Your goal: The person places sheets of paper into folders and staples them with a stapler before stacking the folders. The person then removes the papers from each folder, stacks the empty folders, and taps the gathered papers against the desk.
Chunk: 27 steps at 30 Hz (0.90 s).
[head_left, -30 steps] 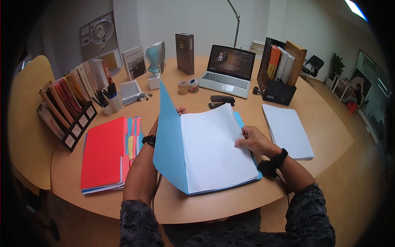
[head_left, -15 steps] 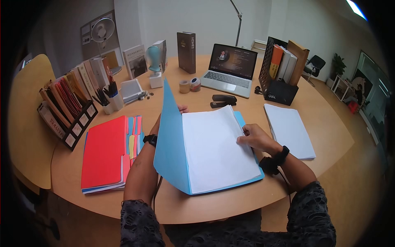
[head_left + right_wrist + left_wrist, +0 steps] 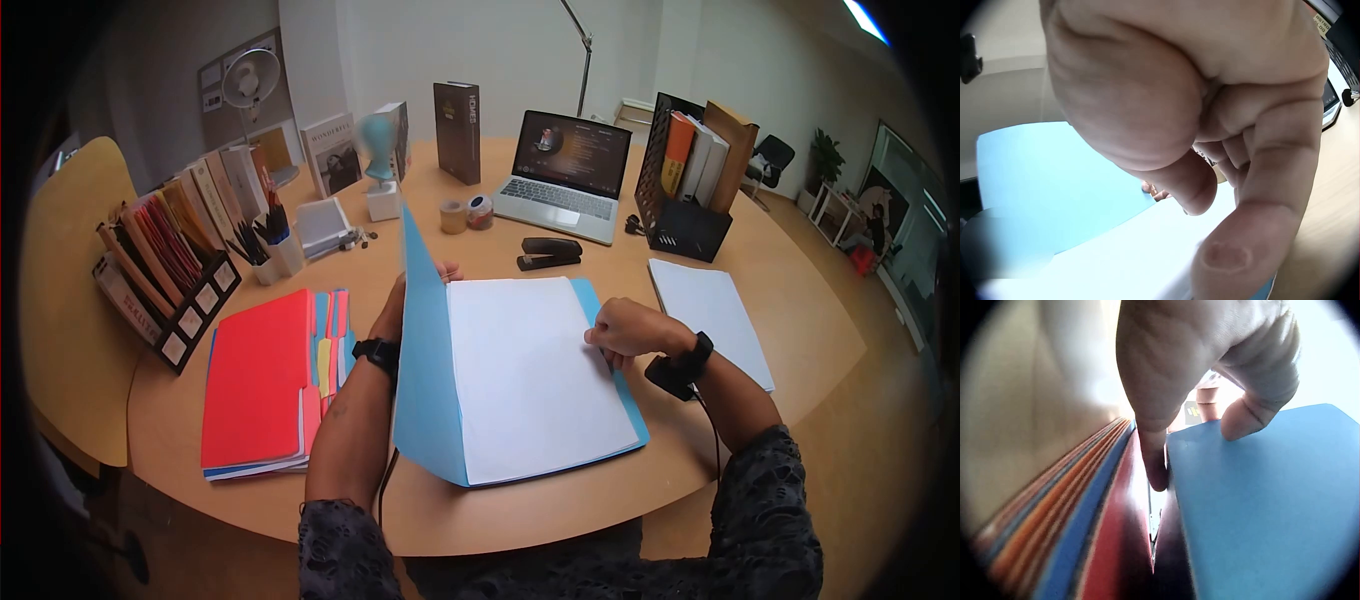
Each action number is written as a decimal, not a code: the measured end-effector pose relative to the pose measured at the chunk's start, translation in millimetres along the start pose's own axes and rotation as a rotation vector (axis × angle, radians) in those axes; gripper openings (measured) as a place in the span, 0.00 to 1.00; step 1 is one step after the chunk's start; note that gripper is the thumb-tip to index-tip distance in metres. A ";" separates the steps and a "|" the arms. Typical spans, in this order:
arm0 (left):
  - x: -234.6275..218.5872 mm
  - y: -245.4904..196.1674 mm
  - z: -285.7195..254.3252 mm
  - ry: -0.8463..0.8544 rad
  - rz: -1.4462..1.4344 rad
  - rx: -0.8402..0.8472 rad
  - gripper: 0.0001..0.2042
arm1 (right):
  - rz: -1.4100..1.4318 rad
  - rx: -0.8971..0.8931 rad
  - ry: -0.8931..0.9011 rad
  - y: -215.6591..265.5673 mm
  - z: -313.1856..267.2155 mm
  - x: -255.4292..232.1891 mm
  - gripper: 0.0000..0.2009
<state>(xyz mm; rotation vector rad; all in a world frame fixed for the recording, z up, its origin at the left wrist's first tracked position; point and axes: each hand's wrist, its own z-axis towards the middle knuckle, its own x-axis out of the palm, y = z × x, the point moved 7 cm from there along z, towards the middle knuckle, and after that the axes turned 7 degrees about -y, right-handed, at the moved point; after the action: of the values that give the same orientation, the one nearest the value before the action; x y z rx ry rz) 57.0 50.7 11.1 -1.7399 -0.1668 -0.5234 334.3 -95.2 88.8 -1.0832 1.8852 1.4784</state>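
A blue folder (image 3: 428, 390) lies spread in front of me, its left cover raised and a stack of white paper (image 3: 540, 380) flat on the right side. My left hand (image 3: 1210, 356) grips the raised cover near its far edge, the thumb on the blue face; in the head view the cover hides most of this hand. My right hand (image 3: 637, 332) is over the right edge of the paper. In the right wrist view its thumb and index finger are apart, the index fingertip low by the sheets, with nothing visible between them.
Left of the folder lies a pile of folders with a red one (image 3: 255, 385) on top. More white paper (image 3: 710, 325) lies at the right. Beyond the folder are a black stapler (image 3: 549, 253), tape rolls (image 3: 453, 216), a laptop (image 3: 560, 200) and a black file holder (image 3: 690, 228).
The top sheet's raised far corner now lies flat. My right hand has turned and loosened at the paper's right edge. My left hand stays at the cover, which stands slightly more upright.
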 end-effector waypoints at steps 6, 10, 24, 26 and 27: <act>27.5 -16.2 -41.4 -0.006 -0.122 0.067 0.21 | -0.106 -0.053 -0.144 0.9 29.2 -32.1 0.15; 24.4 -13.6 -31.8 0.033 -0.111 0.058 0.20 | -0.186 -0.136 -0.223 11.4 86.9 -54.0 0.11; 23.3 -14.1 -28.0 0.048 0.008 0.025 0.15 | -0.393 -0.437 -0.392 29.2 180.8 -29.4 0.17; 25.7 -15.9 -28.9 0.078 0.055 0.056 0.15 | -0.381 -0.551 -0.482 43.0 164.3 -32.7 0.15; 25.0 -15.0 -29.5 0.081 0.046 0.032 0.16 | -0.380 -0.541 -0.485 46.2 160.9 -33.0 0.15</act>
<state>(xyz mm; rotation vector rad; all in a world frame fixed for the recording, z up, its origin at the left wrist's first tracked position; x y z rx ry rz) 65.9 21.9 39.6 -1.6842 -0.0775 -0.5536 301.0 72.0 95.2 -1.0978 0.9136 1.8504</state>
